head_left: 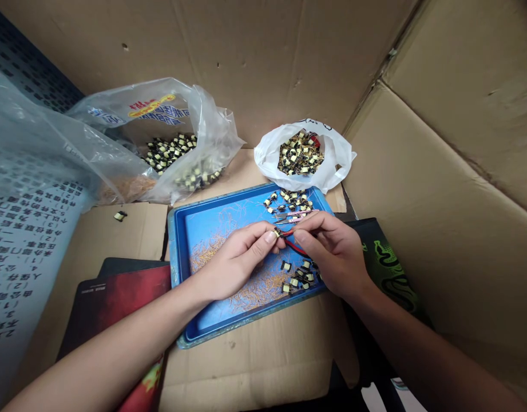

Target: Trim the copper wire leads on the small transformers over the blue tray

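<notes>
My left hand (252,246) pinches a small coil transformer (278,232), a black part with pale yellow tape, between thumb and forefinger. Close against it, my right hand (329,249) is closed, its thumb and forefinger together on a hand tool with red-and-black handles (295,248). The tool's jaws are too small and covered to make out. Both hands are above a blue tray (174,286). Pink-handled tweezers (295,217) lie just behind the fingers. More transformers sit in the tray, in a back group (293,200) and a front group (300,279).
Copper-coloured wire scraps (258,289) cover part of the tray. Behind stand a clear plastic bag (212,126) and a white bag (267,146), both holding many transformers. One loose transformer (120,216) lies on cardboard at left. Tall cardboard walls (263,63) enclose the back and right.
</notes>
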Motion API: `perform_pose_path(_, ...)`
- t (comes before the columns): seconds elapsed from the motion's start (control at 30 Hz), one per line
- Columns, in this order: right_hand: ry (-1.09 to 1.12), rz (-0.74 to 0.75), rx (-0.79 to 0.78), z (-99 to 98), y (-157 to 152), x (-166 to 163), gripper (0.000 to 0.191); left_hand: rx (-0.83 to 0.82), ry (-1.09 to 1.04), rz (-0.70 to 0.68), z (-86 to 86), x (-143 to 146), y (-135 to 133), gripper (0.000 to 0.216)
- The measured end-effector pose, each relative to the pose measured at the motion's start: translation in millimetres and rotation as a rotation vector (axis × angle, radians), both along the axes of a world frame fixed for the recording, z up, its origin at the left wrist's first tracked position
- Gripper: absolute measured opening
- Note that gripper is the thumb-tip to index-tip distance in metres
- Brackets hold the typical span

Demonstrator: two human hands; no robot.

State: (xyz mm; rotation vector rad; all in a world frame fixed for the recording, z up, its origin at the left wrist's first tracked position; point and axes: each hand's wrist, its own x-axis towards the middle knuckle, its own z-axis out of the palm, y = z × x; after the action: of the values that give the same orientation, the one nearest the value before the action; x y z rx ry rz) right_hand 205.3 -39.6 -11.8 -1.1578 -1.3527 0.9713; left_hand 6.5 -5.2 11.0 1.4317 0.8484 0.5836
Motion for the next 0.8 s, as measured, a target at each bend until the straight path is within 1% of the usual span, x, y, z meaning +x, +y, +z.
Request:
perform_pose_path(0.1,-0.072,-0.039,0.129,-0.4,-2.8,-2.5,0.007,-0.016,-0.007,0.014,0.3,1.4,-0.3,0.040)
perform_pose_path(0.2,-0.210,-0.103,0.259,1.0,-4.5,-4.2,0.008,-0.035,-0.004,0.017,0.7,2.2,-0.6,0.041)
perform_pose_path(0.37,-0.512,-0.175,0.543,4.0,-2.7,-2.9,0.020,-0.041,0.015,0.010,0.0,2.1,-0.5,0.042)
perform_pose_path(0.47,-0.577,-0.189,0.651,4.1,-1.4,-1.0,0.028,-0.025,0.039,-0.003,-0.1,1.6,-0.2,0.043)
perform_pose_path(0.57,-0.615,-0.163,0.667,4.5,-1.2,0.6,0.031,0.011,0.070,-0.024,0.8,1.2,0.3,0.045)
perform_pose_path(0.67,-0.590,-0.130,0.585,5.8,-1.7,1.0,0.025,0.058,0.100,-0.048,2.0,0.9,0.8,0.044)
perform_pose_path(0.8,-0.459,-0.122,0.468,6.7,-2.7,0.3,0.017,0.161,0.143,-0.066,2.6,0.7,1.2,0.041)
